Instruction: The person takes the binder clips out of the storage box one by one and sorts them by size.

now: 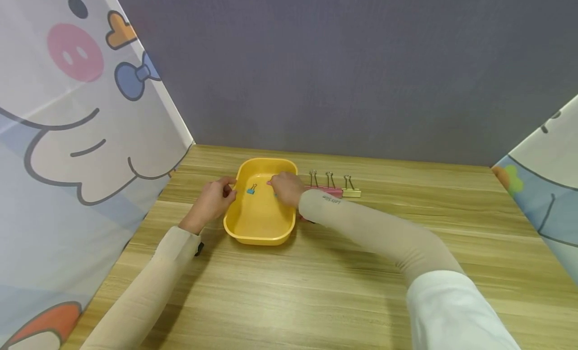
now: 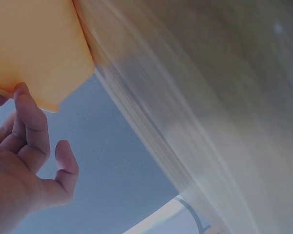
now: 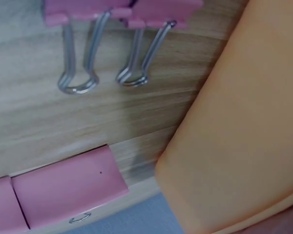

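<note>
My left hand [image 1: 212, 202] pinches the left rim of a yellow plastic basin [image 1: 259, 238], its little finger standing off the wall in the left wrist view. Over the basin's right side reaches my right hand [image 1: 287, 188], with a small pink binder clip [image 1: 269, 183] at its fingertips, mostly covered by the hand. A small blue binder clip [image 1: 251, 190] lies on the basin floor to the left. Another bit of blue [image 1: 276, 195] peeks out just under the right hand. In the right wrist view, the fingertips are hidden behind the basin's wall.
Right of the basin, larger pink binder clips [image 1: 333, 192] and a yellow binder clip [image 1: 352, 193] form a row, handles pointing back. More pink clips [image 3: 158, 10] sit nearer, partly under the right forearm. A grey panel [image 1: 343, 79] rises behind the wooden table [image 1: 289, 300].
</note>
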The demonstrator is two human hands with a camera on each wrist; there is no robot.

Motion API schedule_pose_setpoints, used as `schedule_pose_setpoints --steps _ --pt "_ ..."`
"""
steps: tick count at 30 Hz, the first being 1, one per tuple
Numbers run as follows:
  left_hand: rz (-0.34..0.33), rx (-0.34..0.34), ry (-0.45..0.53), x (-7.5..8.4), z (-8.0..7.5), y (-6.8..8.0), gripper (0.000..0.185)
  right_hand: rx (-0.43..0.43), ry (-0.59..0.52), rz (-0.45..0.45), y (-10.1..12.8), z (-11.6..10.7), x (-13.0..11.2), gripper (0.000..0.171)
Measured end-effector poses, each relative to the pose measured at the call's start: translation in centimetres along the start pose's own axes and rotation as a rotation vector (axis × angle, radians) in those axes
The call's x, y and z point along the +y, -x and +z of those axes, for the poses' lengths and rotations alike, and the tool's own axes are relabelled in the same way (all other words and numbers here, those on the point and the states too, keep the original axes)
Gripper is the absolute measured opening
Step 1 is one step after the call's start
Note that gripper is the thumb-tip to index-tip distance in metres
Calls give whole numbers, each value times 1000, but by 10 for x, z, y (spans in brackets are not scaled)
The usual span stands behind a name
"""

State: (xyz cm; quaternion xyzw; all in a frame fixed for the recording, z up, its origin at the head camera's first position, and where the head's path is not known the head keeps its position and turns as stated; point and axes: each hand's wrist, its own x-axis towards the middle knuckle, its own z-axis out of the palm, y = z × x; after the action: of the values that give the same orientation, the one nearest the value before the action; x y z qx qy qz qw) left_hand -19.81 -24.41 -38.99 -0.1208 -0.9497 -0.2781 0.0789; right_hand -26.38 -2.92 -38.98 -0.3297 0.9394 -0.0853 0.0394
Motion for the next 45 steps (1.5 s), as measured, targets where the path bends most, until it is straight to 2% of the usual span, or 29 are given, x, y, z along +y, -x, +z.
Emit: schedule_pose_setpoints --steps 5,10,13,17,27,33,45 --pt "-1 3 2 0 1 0 30 12 -39 -35 1 3 3 41" --pt "-2 5 3 0 0 0 30 50 -147 -125 4 -1 5 24" --pt "-6 -2 3 0 0 1 31 86 -153 -185 7 -5 5 13" --pt "-13 -7 8 0 0 1 31 160 -142 -244 13 -8 6 6" --pt "-8 -10 26 0 0 0 32 371 -260 -353 42 -21 15 8" --pt "-10 -14 14 0 -1 1 32 404 -265 -353 60 -29 27 6" --pt "-21 -20 12 2 -1 1 32 459 -182 -361 101 -38 62 6"
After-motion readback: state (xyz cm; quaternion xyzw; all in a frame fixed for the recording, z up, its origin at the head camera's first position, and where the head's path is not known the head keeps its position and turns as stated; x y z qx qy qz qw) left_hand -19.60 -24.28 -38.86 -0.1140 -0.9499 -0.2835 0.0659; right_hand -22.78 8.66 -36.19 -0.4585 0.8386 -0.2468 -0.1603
